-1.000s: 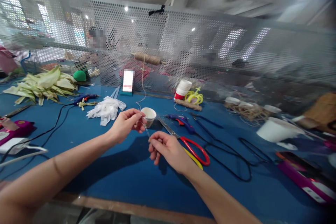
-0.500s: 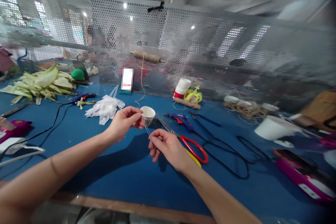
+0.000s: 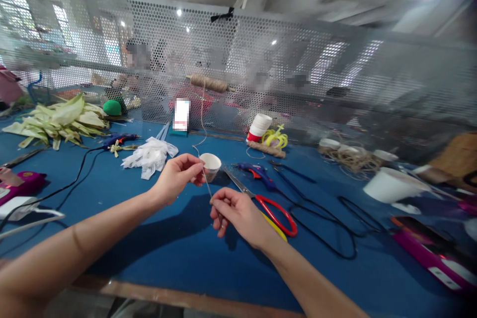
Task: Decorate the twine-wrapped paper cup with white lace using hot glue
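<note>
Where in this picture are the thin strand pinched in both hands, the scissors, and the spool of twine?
Thin strand [image 3: 207, 183]: head view, on its exposed middle stretch.
Scissors [image 3: 246, 190]: head view, on the metal near the handles.
Spool of twine [image 3: 208, 83]: head view, on the wound middle.

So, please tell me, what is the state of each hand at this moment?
Left hand: closed, pinching the upper part of a thin strand.
Right hand: closed, pinching the same strand lower down.
</note>
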`<state>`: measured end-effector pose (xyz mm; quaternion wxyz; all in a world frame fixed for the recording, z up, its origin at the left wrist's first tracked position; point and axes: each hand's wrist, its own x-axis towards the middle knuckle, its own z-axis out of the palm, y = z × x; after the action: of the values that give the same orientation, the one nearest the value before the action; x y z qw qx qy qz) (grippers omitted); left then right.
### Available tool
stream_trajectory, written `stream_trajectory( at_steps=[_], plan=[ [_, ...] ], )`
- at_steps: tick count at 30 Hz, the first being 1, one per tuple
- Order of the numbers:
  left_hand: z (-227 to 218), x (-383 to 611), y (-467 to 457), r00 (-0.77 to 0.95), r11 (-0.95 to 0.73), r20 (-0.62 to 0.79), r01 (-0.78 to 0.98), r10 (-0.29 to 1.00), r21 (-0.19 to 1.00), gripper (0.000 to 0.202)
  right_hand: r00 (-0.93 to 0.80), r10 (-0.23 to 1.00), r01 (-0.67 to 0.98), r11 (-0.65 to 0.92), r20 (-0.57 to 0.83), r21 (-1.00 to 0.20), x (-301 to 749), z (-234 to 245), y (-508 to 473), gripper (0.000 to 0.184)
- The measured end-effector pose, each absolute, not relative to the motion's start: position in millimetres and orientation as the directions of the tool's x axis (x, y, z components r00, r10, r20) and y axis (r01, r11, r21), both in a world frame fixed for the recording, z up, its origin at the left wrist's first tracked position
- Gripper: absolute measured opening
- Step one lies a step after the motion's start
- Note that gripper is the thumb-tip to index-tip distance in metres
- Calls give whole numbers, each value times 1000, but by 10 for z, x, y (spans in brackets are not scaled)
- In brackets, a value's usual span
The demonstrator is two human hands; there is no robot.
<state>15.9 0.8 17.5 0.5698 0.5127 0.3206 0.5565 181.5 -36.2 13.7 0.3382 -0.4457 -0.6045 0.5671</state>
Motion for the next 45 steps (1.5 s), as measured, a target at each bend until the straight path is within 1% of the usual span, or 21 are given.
stream_trajectory(
  at_steps=[4,9,14,20,26,30,38,45],
  plan=[
    [167,157,49,147,-134,194,-345,970,929,13,-372,922,119,-64,-105,-991,1816,129,-354,24],
    [170,165,60,155,-120,196,-403,968,907,17,-432,890,172,-79,-147,-982,1810,130,-358,29],
    [179,168,50,154,-116,199,-430,968,895,19,-403,904,184,-75,-145,-980,1802,151,-366,29],
    [195,156,45,149,-119,201,-430,968,895,15,-434,886,200,-85,-166,-976,1821,177,-374,28],
    [224,132,46,120,-127,199,-438,973,890,11,-491,844,194,-136,-216,-972,1842,166,-364,30],
    [234,123,43,117,-138,208,-434,971,890,11,-476,848,229,-137,-233,-964,1834,147,-354,28],
    [243,128,43,105,-146,206,-413,973,899,10,-432,878,239,-110,-208,-965,1826,142,-385,31],
    [244,122,46,104,-155,214,-406,971,901,12,-419,886,260,-93,-199,-961,1815,145,-387,33]
  ],
)
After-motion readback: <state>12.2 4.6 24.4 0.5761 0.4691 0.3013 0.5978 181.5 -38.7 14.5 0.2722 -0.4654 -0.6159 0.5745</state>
